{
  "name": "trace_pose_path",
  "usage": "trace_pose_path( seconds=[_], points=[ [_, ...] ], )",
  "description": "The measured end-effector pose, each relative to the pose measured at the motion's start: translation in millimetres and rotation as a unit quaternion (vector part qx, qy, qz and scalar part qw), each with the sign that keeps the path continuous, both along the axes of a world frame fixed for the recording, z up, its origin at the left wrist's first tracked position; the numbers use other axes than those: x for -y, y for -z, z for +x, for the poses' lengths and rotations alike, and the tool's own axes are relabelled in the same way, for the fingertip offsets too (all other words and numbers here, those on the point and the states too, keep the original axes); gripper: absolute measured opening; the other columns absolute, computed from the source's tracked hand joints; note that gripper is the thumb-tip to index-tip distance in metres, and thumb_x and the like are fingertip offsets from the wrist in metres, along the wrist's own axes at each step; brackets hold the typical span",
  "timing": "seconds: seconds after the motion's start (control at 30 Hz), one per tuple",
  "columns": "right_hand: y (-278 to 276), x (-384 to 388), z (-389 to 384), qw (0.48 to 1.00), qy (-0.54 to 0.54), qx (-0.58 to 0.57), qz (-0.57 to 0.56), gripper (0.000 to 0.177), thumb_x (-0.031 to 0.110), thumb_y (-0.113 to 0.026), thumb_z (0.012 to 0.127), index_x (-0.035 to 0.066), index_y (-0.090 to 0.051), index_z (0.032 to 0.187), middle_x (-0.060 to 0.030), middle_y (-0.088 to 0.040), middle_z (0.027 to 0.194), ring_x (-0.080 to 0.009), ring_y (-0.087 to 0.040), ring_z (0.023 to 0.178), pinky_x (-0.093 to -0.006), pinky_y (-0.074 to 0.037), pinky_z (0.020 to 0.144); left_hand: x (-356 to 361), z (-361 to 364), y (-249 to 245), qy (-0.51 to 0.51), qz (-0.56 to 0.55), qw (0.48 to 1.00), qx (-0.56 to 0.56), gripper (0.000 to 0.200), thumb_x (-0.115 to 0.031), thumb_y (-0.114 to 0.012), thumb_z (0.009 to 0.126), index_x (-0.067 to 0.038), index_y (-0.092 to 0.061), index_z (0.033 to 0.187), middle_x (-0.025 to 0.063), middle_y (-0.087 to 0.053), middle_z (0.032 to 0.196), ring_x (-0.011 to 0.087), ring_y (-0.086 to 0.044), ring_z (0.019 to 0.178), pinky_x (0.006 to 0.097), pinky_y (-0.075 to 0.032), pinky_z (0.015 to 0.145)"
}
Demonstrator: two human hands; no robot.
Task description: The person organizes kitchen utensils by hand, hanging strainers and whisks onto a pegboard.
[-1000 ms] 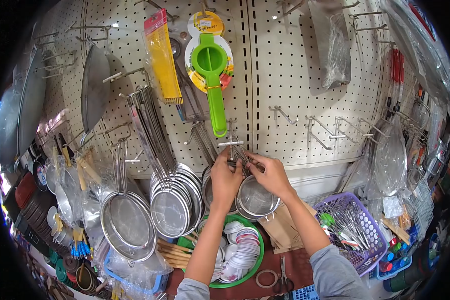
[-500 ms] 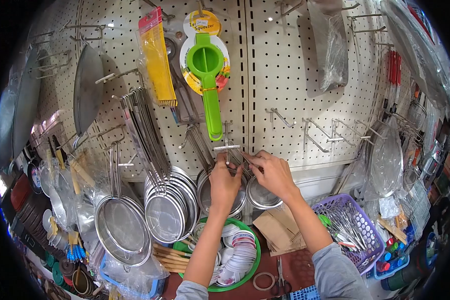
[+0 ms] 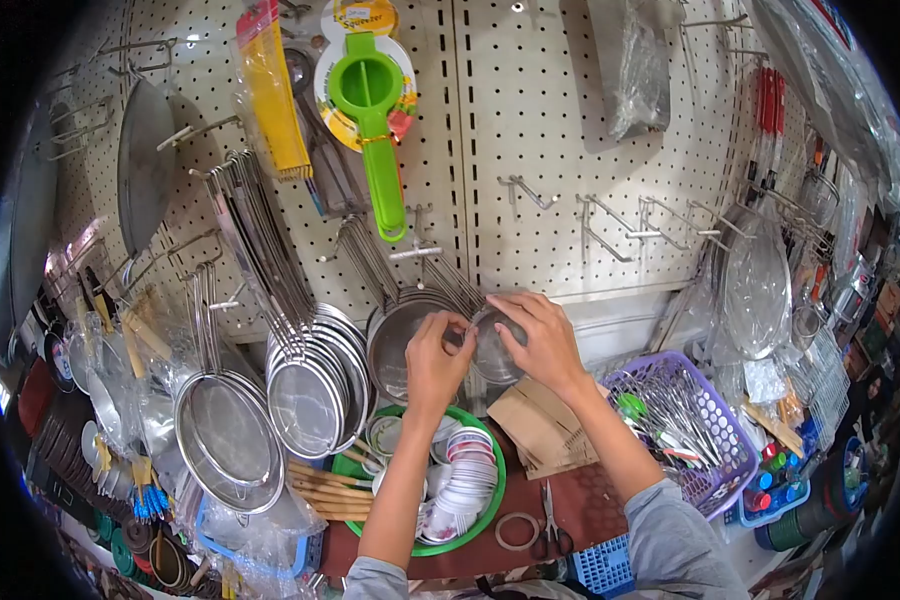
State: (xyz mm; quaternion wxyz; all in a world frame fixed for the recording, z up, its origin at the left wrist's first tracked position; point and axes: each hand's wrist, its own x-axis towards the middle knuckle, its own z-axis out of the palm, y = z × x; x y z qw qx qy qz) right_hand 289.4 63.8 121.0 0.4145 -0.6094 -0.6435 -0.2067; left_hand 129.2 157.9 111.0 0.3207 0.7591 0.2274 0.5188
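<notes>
Small round metal strainers [image 3: 497, 362] hang at the centre, their handles reaching up to a white-tipped hook [image 3: 416, 254]. My left hand [image 3: 438, 365] is in front of a larger strainer [image 3: 388, 350], its thumb and fingers pinched together at the small strainer's left side. Whatever lies between those fingertips is hidden. On the right side of the small strainer, my right hand [image 3: 540, 340] lies with fingers stretched over the upper rim and the thumb apart, in front of the mesh.
A green lemon squeezer [image 3: 378, 130] hangs above on the pegboard [image 3: 530, 110]. More strainers [image 3: 310, 405] hang at left. Below stand a green basin [image 3: 490, 505] of small bowls, brown cardboard [image 3: 542, 428], scissors [image 3: 551, 530], a tape ring [image 3: 517, 531] and a purple basket [image 3: 732, 440] of utensils.
Both hands have moved down from the hook and handles to the small strainer's rim. My right hand's fingers have spread. The whole view has shifted slightly, with the pegboard now higher and further left.
</notes>
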Motion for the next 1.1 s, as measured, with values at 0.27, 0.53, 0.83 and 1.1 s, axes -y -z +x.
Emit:
trace_pose_path(
  seconds=[0.27, 0.53, 0.83, 1.1],
  points=[
    [55, 70, 7, 0.997, -0.023, -0.067, -0.029, 0.045, 0.012, -0.068, 0.092, 0.012, -0.066, 0.137, -0.0129, -0.061, 0.143, -0.0342, -0.052, 0.138, -0.0462, -0.044, 0.112, 66, 18, 46, 0.125, -0.11, 0.986, -0.014, 0.015, -0.003, -0.07, 0.096, 0.0, -0.064, 0.11, 0.0059, -0.067, 0.085, 0.009, -0.067, 0.058, 0.0241, -0.053, 0.047],
    [121, 180, 20, 0.989, 0.008, -0.134, -0.054, 0.046, 0.007, -0.071, 0.09, 0.005, -0.064, 0.136, -0.0162, -0.064, 0.136, -0.0347, -0.058, 0.13, -0.0435, -0.046, 0.11, 142, 59, 116, 0.257, -0.15, 0.951, -0.079, 0.017, -0.004, -0.067, 0.099, 0.0, -0.061, 0.115, 0.0035, -0.067, 0.089, 0.0078, -0.067, 0.062, 0.0229, -0.053, 0.05],
    [171, 294, 63, 0.97, 0.074, -0.209, -0.102, 0.043, 0.008, -0.069, 0.091, 0.005, -0.065, 0.134, -0.0149, -0.063, 0.139, -0.035, -0.057, 0.131, -0.044, -0.045, 0.111, 225, 122, 173, 0.337, -0.164, 0.92, -0.118, 0.014, -0.008, -0.067, 0.099, -0.004, -0.066, 0.112, 0.0039, -0.067, 0.082, 0.0067, -0.063, 0.06, 0.0253, -0.05, 0.053],
    [198, 359, 104, 0.941, 0.131, -0.252, -0.182, 0.047, 0.016, -0.067, 0.093, 0.011, -0.061, 0.14, -0.0175, -0.063, 0.133, -0.0379, -0.059, 0.124, -0.0444, -0.049, 0.105, 278, 166, 196, 0.331, -0.135, 0.918, -0.169, 0.013, -0.004, -0.069, 0.092, -0.001, -0.069, 0.105, 0.0073, -0.07, 0.086, 0.0112, -0.066, 0.074, 0.0289, -0.052, 0.067]
  ],
)
